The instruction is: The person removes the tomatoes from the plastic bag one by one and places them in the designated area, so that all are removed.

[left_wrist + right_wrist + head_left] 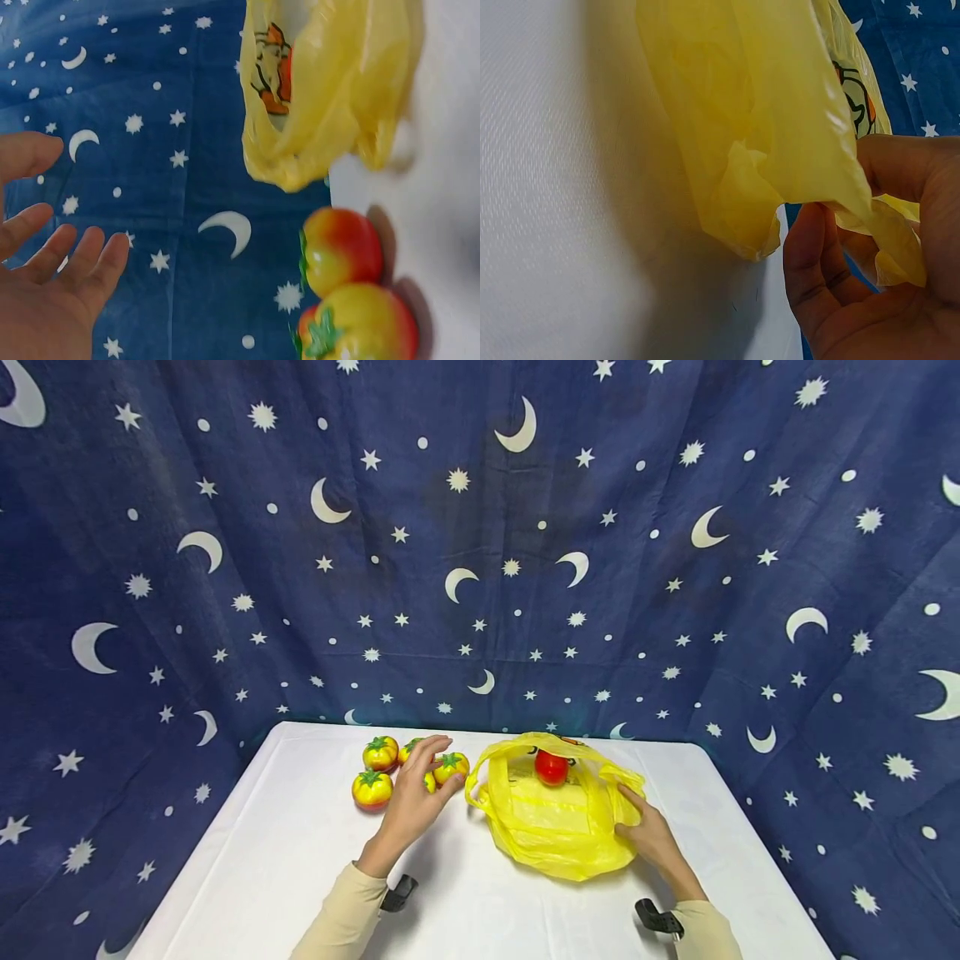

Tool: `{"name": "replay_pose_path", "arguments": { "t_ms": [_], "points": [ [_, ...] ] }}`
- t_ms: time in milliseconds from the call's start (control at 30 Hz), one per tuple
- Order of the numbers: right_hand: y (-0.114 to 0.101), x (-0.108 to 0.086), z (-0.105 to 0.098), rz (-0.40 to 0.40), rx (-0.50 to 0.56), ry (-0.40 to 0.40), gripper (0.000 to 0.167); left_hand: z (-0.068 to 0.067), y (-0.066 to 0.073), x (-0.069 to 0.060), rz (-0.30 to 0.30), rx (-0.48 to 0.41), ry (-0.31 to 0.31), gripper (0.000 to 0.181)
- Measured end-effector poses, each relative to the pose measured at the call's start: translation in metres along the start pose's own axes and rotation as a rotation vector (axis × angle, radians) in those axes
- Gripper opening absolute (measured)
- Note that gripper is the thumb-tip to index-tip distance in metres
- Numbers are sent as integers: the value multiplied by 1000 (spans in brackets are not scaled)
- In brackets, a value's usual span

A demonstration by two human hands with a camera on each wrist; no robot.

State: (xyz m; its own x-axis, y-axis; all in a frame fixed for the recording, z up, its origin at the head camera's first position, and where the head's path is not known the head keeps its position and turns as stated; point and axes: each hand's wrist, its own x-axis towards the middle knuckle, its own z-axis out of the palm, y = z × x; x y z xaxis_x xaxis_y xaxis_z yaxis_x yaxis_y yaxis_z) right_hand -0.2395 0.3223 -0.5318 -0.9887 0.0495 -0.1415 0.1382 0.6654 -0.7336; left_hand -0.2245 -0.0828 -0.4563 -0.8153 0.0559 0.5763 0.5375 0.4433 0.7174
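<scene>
A yellow plastic bag [555, 856] stands with its mouth open on the white table, a glossy red round thing [552, 768] inside it. My right hand [652, 835] grips the bag's right edge; in the right wrist view its thumb and fingers curl round a strip of the yellow plastic [742, 112]. To the left of the bag are several yellow-and-red tomatoes [372, 790] with green tops. Over them is my left hand [416, 797], partly hiding some. The left wrist view shows that hand [52, 307] with fingers spread and nothing held, apart from the tomatoes [341, 251].
A white cloth covers the table [285, 860]. Behind it and along both sides hangs a dark blue curtain [480, 527] with moons and stars. Black straps [399, 893] with devices sit at both wrists.
</scene>
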Motion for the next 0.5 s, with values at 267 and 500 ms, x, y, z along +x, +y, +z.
{"name": "replay_pose_path", "arguments": {
  "t_ms": [267,500],
  "points": [
    [0,0,-1,-29,5,15,83,26,14,16,-55,-98,-16,48],
    [1,-1,0,-46,7,17,83,62,20,23,-173,-154,-75,46]
  ]
}}
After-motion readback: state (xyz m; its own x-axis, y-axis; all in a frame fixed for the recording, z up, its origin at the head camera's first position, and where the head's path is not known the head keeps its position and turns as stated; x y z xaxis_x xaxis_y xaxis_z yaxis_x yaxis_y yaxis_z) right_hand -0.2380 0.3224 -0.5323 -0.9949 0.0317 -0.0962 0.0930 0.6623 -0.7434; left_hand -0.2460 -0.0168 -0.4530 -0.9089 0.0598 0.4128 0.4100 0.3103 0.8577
